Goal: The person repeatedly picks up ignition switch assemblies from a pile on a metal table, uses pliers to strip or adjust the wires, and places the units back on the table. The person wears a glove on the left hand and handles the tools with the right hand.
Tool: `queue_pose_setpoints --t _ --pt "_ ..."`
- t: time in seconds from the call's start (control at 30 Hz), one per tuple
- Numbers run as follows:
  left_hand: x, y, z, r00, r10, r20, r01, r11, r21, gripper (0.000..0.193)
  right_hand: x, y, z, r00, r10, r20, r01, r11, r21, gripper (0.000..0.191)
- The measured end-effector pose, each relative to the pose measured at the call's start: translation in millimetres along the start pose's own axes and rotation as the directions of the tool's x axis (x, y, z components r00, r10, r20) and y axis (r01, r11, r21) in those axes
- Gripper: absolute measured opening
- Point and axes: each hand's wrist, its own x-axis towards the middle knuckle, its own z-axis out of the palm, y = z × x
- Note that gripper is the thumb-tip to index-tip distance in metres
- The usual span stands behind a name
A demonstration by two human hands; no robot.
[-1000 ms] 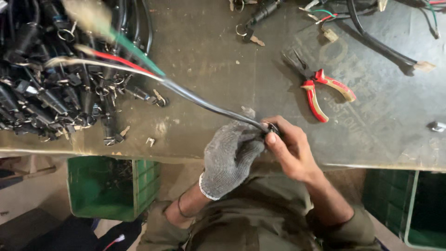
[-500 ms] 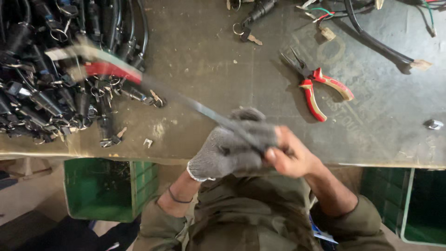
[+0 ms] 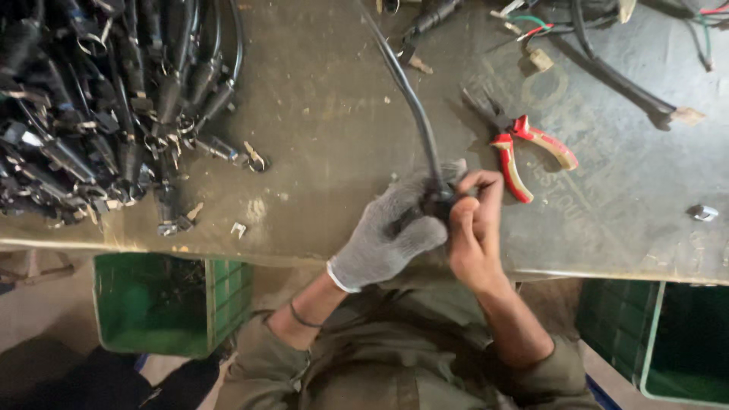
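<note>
Nearest the body, at the workbench [image 3: 319,121] front edge: left hand [image 3: 391,231], in a grey knit glove, is wrapped round the near end of a dark sheathed cable [image 3: 414,99]; right hand [image 3: 474,224], bare, is pinched closed on the same end, fingertips [image 3: 486,182] curled over a small dark fitting where the cable ends. Fitting mostly hidden between the two hands; kind cannot be told. From the hands the cable rises up and away across the bench in a smooth self-supporting bow, running out of view at the top. Judgement: light, springy, fairly stiff along its length, so the free length will likely whip or swing if the end is turned; sheath looks smooth, so the knit glove probably gives the better friction. Best hold appears to be right behind the fitting, as now, not further out on the bow. Just beyond the right hand: red-and-yellow-handled pliers [image 3: 524,144], lying flat, apart from the cable. Further left: large heap of black cable assemblies [image 3: 99,114]. Far right: loose coloured wires [image 3: 531,26], a thick black lead [image 3: 623,83]. Below the bench: green crates [image 3: 152,304].
</note>
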Motion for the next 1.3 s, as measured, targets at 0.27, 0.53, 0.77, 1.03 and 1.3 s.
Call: queue_pose_setpoints --t 0.27,0.53,0.77,1.03,1.3 --pt "-5 -14 -3 0.973 0.059 -0.225 -0.044 0.996 0.073 0.026 41 -35 -46 0.933 -0.351 0.076 0.160 0.218 -0.963 0.089" --pt "-4 21 1 1.000 -0.007 -0.004 0.007 0.997 -0.076 0.029 43 -50 -57 0.981 -0.062 -0.184 0.080 0.992 0.094 0.054" --pt "-14 38 31 0.993 -0.116 -0.003 0.113 0.973 -0.201 0.050 27 -85 -36 0.994 -0.029 0.110 0.067 0.930 -0.361 0.028" --pt "-19 40 53 0.959 -0.165 -0.229 0.103 0.960 -0.259 0.047 33 -89 -31 0.830 -0.441 0.342 0.556 0.601 -0.574 0.029" --pt "-25 55 26 0.988 -0.151 -0.014 0.151 0.976 0.155 0.057 42 -63 -36 0.867 -0.288 0.406 0.497 0.478 -0.724 0.040"
